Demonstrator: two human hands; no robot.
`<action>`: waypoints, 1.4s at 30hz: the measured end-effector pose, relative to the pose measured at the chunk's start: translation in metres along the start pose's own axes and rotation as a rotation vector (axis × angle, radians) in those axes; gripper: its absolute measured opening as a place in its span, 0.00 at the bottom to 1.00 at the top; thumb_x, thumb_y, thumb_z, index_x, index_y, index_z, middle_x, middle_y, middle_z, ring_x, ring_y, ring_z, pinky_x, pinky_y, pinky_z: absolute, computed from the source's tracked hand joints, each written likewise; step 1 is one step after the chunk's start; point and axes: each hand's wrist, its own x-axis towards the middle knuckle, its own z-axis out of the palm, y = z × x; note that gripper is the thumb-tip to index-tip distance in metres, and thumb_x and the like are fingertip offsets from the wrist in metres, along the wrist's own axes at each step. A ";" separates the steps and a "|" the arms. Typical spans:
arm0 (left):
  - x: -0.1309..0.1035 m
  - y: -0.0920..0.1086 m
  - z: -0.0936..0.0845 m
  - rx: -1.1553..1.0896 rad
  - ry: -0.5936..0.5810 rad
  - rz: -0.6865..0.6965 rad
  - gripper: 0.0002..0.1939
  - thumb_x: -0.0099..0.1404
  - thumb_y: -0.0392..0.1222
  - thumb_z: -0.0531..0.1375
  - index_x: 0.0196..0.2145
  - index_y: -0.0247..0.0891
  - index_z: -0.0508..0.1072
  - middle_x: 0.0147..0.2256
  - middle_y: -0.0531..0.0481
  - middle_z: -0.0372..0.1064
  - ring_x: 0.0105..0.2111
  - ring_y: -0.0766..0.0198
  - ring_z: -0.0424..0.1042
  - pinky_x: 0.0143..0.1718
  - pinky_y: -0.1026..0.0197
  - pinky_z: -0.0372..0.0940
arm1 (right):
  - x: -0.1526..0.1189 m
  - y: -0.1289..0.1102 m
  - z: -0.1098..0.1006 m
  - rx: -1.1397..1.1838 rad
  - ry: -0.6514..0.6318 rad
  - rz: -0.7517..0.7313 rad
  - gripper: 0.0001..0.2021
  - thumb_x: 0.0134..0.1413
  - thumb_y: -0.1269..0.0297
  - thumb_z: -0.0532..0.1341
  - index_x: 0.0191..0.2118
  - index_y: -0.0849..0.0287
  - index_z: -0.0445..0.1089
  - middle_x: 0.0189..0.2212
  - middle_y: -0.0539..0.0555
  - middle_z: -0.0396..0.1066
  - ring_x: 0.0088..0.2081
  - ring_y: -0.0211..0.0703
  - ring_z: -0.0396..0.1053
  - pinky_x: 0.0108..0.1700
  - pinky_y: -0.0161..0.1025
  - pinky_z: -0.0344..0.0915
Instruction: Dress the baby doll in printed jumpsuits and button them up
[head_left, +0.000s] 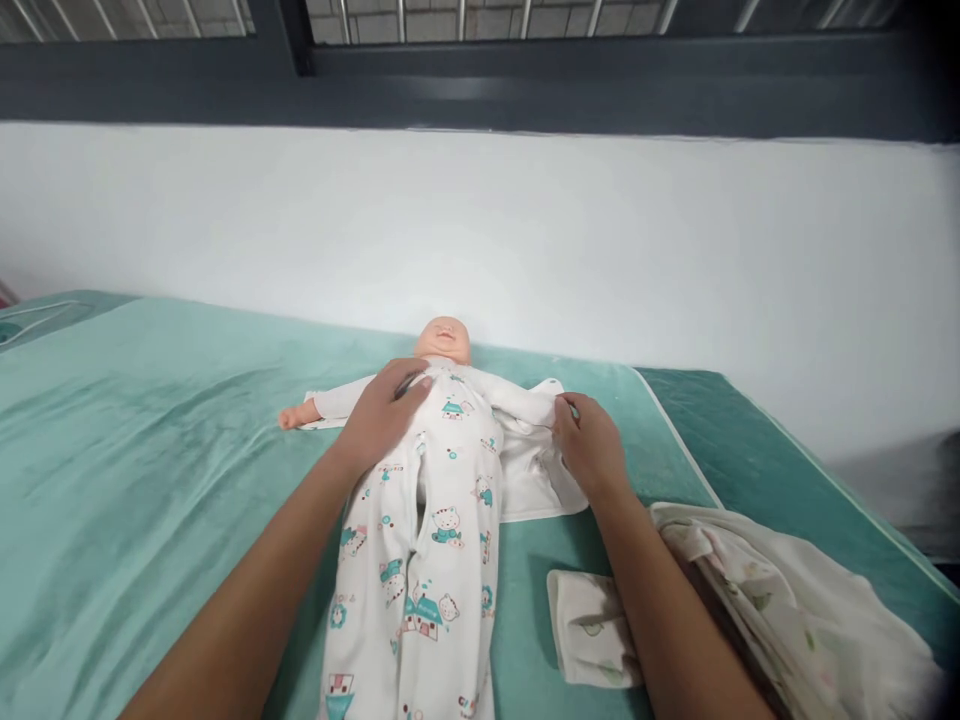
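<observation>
Doll [444,345], face up on green bed [150,470], mid-scene, in printed suit [420,560]. Left hand [382,412] flat on chest, fingers together, steadying it. Right hand [589,440] apparently pinching open flap [536,475] at right. Folded cloths [787,600] near right

A bedroom: blanket-covered bed [150,480] against a barred window [525,20].

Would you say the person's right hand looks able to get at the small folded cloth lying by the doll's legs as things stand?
Probably yes. The right hand rests on the open flap of the doll's suit, and the small folded cloth lies just beneath its forearm on the green mat, uncovered.
</observation>
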 end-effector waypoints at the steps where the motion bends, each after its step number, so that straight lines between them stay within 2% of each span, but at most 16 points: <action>1: -0.005 -0.009 -0.002 -0.077 0.028 -0.041 0.17 0.69 0.51 0.52 0.52 0.46 0.70 0.57 0.52 0.67 0.58 0.59 0.65 0.61 0.57 0.58 | -0.002 -0.004 -0.001 -0.048 0.005 -0.039 0.18 0.63 0.58 0.49 0.45 0.60 0.72 0.45 0.62 0.74 0.46 0.53 0.68 0.53 0.50 0.59; 3: -0.012 -0.023 -0.002 -0.183 0.044 -0.098 0.20 0.69 0.52 0.53 0.55 0.47 0.69 0.59 0.52 0.65 0.60 0.59 0.62 0.63 0.57 0.56 | -0.009 -0.014 -0.003 -0.064 0.023 -0.112 0.18 0.63 0.57 0.50 0.48 0.60 0.71 0.48 0.62 0.73 0.51 0.54 0.67 0.58 0.54 0.55; 5: -0.014 -0.030 -0.002 -0.241 0.030 -0.115 0.20 0.68 0.53 0.54 0.55 0.47 0.69 0.62 0.52 0.62 0.62 0.58 0.60 0.64 0.57 0.54 | -0.018 -0.025 -0.004 0.080 0.010 -0.154 0.17 0.63 0.56 0.52 0.51 0.58 0.70 0.50 0.60 0.72 0.54 0.52 0.66 0.60 0.52 0.55; 8: -0.013 -0.032 -0.003 -0.282 0.010 -0.108 0.20 0.67 0.53 0.56 0.54 0.47 0.69 0.62 0.52 0.60 0.63 0.58 0.59 0.64 0.57 0.54 | -0.031 -0.043 -0.003 0.408 -0.098 -0.155 0.17 0.63 0.53 0.55 0.52 0.54 0.70 0.53 0.55 0.71 0.55 0.47 0.66 0.59 0.45 0.59; 10: -0.011 -0.032 -0.004 -0.294 0.011 -0.083 0.20 0.65 0.52 0.59 0.53 0.46 0.69 0.61 0.51 0.61 0.62 0.59 0.59 0.64 0.57 0.54 | -0.035 -0.056 0.001 0.560 -0.185 -0.127 0.18 0.63 0.52 0.56 0.54 0.52 0.69 0.56 0.53 0.69 0.58 0.46 0.64 0.61 0.44 0.58; 14: -0.012 -0.033 -0.004 -0.239 0.010 0.038 0.16 0.63 0.49 0.62 0.47 0.44 0.70 0.60 0.49 0.60 0.61 0.57 0.59 0.62 0.55 0.55 | -0.031 -0.089 0.017 0.648 -0.313 -0.128 0.21 0.61 0.51 0.58 0.58 0.49 0.65 0.60 0.52 0.63 0.61 0.46 0.60 0.63 0.45 0.55; 16: -0.013 -0.034 -0.003 -0.166 0.051 0.138 0.10 0.64 0.47 0.61 0.41 0.41 0.71 0.57 0.47 0.63 0.59 0.56 0.60 0.60 0.53 0.57 | -0.026 -0.105 0.025 0.588 -0.280 -0.219 0.20 0.57 0.52 0.62 0.54 0.51 0.66 0.57 0.54 0.63 0.60 0.47 0.59 0.64 0.47 0.53; 19: -0.016 -0.036 -0.001 -0.006 0.158 0.319 0.05 0.67 0.44 0.59 0.37 0.40 0.70 0.45 0.46 0.68 0.49 0.56 0.64 0.53 0.52 0.60 | -0.021 -0.122 0.031 0.450 -0.166 -0.324 0.15 0.52 0.54 0.66 0.43 0.53 0.69 0.48 0.55 0.63 0.55 0.50 0.60 0.61 0.51 0.54; 22: -0.018 -0.039 0.002 0.132 0.238 0.439 0.05 0.70 0.42 0.55 0.36 0.39 0.67 0.37 0.47 0.68 0.40 0.56 0.64 0.44 0.53 0.60 | -0.021 -0.127 0.031 0.370 -0.111 -0.388 0.12 0.52 0.54 0.66 0.37 0.54 0.68 0.41 0.54 0.63 0.48 0.50 0.60 0.55 0.49 0.57; 25: -0.021 -0.040 0.005 0.194 0.272 0.485 0.07 0.71 0.43 0.52 0.36 0.39 0.66 0.36 0.46 0.68 0.38 0.56 0.63 0.41 0.54 0.59 | -0.026 -0.126 0.029 0.390 -0.064 -0.438 0.12 0.53 0.55 0.65 0.30 0.55 0.64 0.33 0.51 0.63 0.42 0.47 0.60 0.47 0.44 0.59; 28: -0.024 -0.040 0.006 0.249 0.254 0.457 0.09 0.71 0.46 0.52 0.36 0.39 0.67 0.35 0.47 0.69 0.38 0.56 0.65 0.41 0.54 0.58 | -0.033 -0.121 0.028 0.442 -0.003 -0.424 0.18 0.55 0.56 0.64 0.22 0.55 0.57 0.24 0.48 0.59 0.34 0.43 0.58 0.40 0.41 0.57; 31: -0.029 -0.041 0.003 0.248 0.219 0.382 0.09 0.70 0.47 0.55 0.36 0.40 0.68 0.35 0.47 0.72 0.38 0.56 0.66 0.43 0.54 0.58 | -0.038 -0.113 0.026 0.516 -0.013 -0.316 0.24 0.58 0.54 0.60 0.19 0.55 0.49 0.19 0.46 0.50 0.28 0.39 0.52 0.34 0.39 0.53; 33: -0.034 -0.043 -0.001 0.224 0.205 0.303 0.10 0.68 0.49 0.57 0.35 0.40 0.70 0.36 0.48 0.73 0.38 0.57 0.67 0.43 0.55 0.58 | -0.039 -0.103 0.023 0.551 -0.103 -0.216 0.25 0.60 0.50 0.56 0.19 0.55 0.45 0.19 0.45 0.45 0.25 0.36 0.48 0.31 0.38 0.50; 36: -0.045 -0.049 -0.008 0.219 0.180 0.136 0.15 0.65 0.54 0.59 0.31 0.40 0.71 0.31 0.50 0.73 0.36 0.57 0.67 0.39 0.57 0.57 | -0.040 -0.086 0.014 0.515 -0.330 -0.122 0.26 0.60 0.45 0.54 0.21 0.55 0.45 0.20 0.45 0.44 0.25 0.35 0.46 0.29 0.38 0.45; 39: -0.058 -0.055 -0.017 0.194 0.118 -0.020 0.19 0.63 0.59 0.58 0.28 0.40 0.70 0.25 0.53 0.68 0.30 0.59 0.65 0.33 0.59 0.54 | -0.044 -0.070 0.003 0.398 -0.514 -0.118 0.26 0.57 0.42 0.56 0.20 0.56 0.49 0.20 0.45 0.46 0.25 0.35 0.47 0.28 0.37 0.44; 42: -0.073 -0.058 -0.026 0.077 0.016 -0.107 0.19 0.61 0.60 0.59 0.30 0.39 0.70 0.25 0.55 0.66 0.29 0.62 0.64 0.32 0.61 0.55 | -0.053 -0.061 -0.011 0.320 -0.623 -0.155 0.22 0.54 0.44 0.59 0.22 0.57 0.58 0.22 0.45 0.54 0.27 0.37 0.53 0.30 0.36 0.49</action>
